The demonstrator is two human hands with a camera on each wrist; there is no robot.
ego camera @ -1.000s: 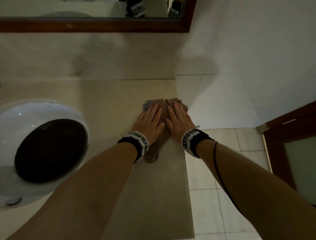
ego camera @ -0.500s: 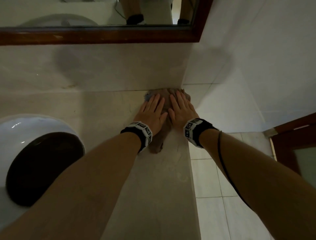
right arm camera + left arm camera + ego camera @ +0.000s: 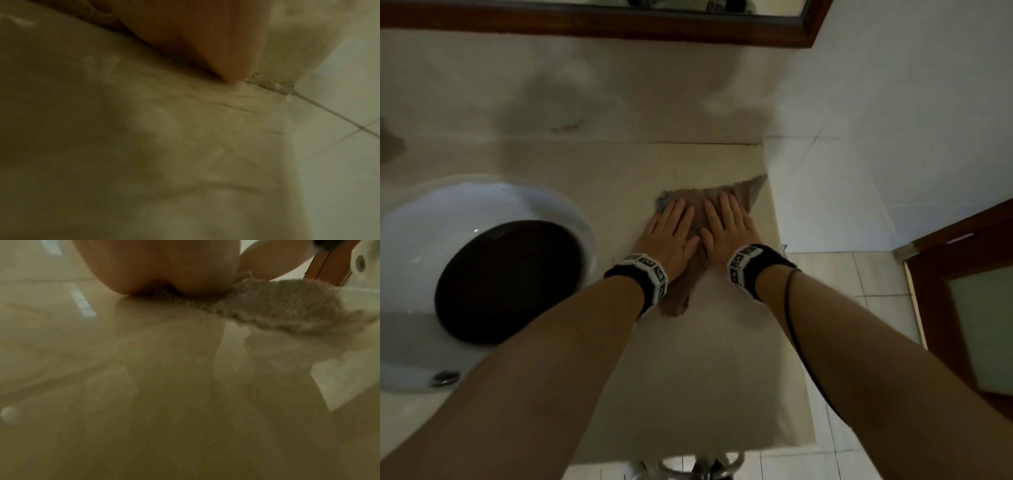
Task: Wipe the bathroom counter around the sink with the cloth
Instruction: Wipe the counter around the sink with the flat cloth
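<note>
Cloth (image 3: 707, 205) pressed flat on counter (image 3: 722, 359) under both hands

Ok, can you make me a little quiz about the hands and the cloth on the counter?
1. True or false: both hands lie flat on the cloth.
2. Which side of the hands is the sink on? A) their left B) their right C) behind the mirror
3. Fill in: the cloth lies on the ____.

Key
1. True: the left hand and the right hand press it with straight fingers.
2. A.
3. Counter.
</note>
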